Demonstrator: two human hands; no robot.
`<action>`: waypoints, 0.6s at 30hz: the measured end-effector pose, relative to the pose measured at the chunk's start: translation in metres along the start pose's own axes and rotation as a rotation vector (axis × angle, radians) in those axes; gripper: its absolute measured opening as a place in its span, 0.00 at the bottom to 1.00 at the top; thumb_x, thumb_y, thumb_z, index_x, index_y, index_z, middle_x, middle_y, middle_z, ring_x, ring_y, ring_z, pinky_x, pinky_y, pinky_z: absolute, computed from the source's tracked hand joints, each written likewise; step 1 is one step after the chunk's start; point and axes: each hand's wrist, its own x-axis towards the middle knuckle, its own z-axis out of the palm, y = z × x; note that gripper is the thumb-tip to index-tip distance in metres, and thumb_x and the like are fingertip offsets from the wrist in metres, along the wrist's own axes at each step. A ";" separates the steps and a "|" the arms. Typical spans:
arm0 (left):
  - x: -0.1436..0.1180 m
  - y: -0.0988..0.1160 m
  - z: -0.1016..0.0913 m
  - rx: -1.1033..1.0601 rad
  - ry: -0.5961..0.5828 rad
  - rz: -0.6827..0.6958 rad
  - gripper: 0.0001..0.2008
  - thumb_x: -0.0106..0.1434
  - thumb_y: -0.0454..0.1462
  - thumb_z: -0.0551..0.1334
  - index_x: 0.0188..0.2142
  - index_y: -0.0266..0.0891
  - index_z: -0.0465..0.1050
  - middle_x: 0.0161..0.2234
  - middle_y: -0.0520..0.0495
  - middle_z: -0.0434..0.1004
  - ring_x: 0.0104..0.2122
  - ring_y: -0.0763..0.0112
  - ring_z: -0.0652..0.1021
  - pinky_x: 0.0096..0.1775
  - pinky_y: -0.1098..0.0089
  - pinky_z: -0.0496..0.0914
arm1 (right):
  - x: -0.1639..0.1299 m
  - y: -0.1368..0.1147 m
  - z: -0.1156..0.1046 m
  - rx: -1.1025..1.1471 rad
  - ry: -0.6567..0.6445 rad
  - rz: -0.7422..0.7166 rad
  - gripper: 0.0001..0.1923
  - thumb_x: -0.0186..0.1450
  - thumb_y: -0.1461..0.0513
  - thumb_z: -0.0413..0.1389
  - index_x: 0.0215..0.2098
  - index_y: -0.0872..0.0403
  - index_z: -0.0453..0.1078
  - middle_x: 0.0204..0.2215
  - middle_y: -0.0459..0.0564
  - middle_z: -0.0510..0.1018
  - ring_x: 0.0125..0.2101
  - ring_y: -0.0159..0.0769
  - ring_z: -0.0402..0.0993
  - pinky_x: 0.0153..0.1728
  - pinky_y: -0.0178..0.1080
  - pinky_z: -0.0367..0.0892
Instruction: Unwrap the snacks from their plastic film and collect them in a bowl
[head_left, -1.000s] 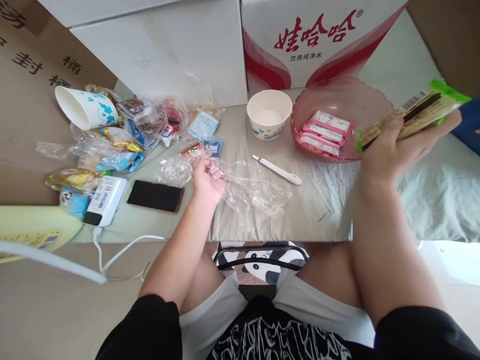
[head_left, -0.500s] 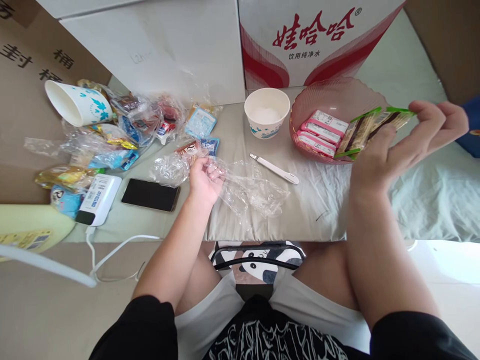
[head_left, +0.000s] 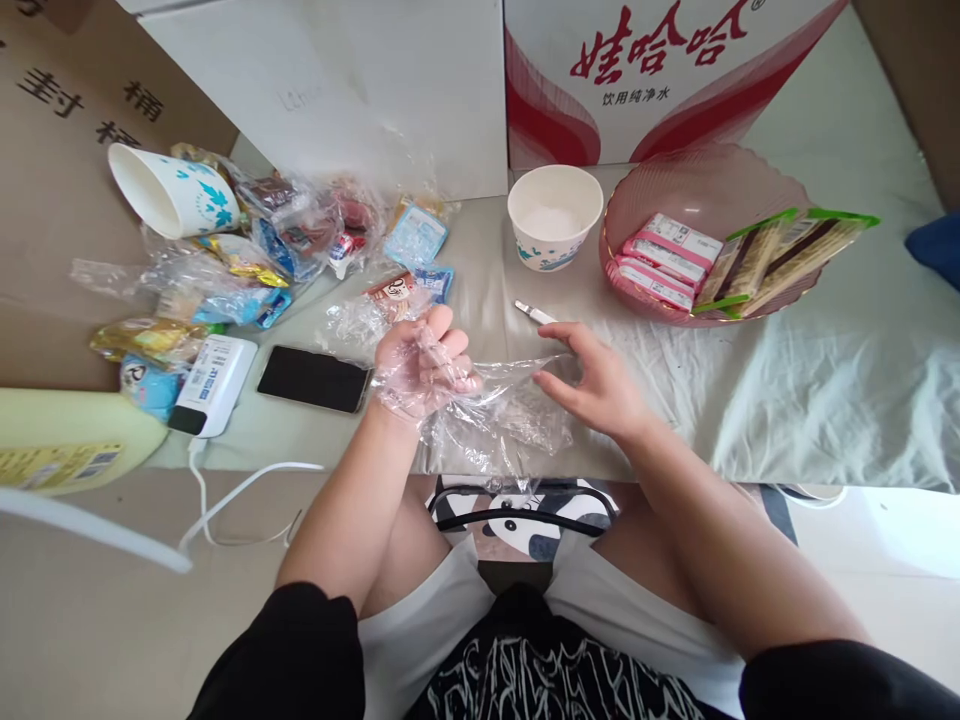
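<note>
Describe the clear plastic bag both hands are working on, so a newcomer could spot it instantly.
Start at the pink bowl at the table's right rear, then come forward and left to the table's near edge. There the left hand holds the clear plastic bag, with the right hand on it. Unlike the wrappers piled far left, it is empty.

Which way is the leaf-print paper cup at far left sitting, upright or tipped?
Tipped. The paper cup lies on its side atop the snack wrappers, its open mouth facing left, and the white inside looks empty.
</note>
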 end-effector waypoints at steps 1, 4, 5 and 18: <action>0.000 0.000 -0.001 0.006 -0.005 -0.009 0.24 0.67 0.49 0.52 0.20 0.42 0.45 0.13 0.58 0.39 0.12 0.80 0.43 0.16 0.72 0.56 | 0.000 -0.003 -0.001 0.023 0.002 -0.016 0.23 0.65 0.54 0.61 0.56 0.48 0.68 0.55 0.55 0.79 0.56 0.49 0.76 0.57 0.53 0.71; 0.000 -0.002 -0.002 0.020 -0.063 -0.075 0.25 0.66 0.50 0.54 0.20 0.42 0.47 0.12 0.57 0.42 0.11 0.80 0.46 0.16 0.70 0.58 | 0.000 -0.013 -0.001 0.127 0.003 -0.038 0.20 0.64 0.53 0.62 0.52 0.50 0.71 0.57 0.56 0.79 0.58 0.48 0.75 0.60 0.52 0.68; 0.001 -0.002 -0.001 0.022 -0.089 -0.095 0.24 0.66 0.49 0.55 0.20 0.42 0.48 0.12 0.57 0.44 0.11 0.80 0.47 0.17 0.70 0.60 | 0.000 -0.015 0.000 0.159 -0.008 -0.015 0.15 0.64 0.53 0.62 0.47 0.50 0.72 0.54 0.55 0.81 0.56 0.47 0.77 0.59 0.51 0.69; 0.026 -0.017 -0.007 0.227 0.103 0.146 0.19 0.54 0.43 0.73 0.44 0.40 0.76 0.48 0.41 0.81 0.49 0.61 0.81 0.43 0.64 0.79 | 0.007 -0.011 -0.004 0.628 0.311 0.375 0.15 0.63 0.50 0.63 0.31 0.49 0.65 0.20 0.40 0.74 0.22 0.30 0.71 0.29 0.36 0.68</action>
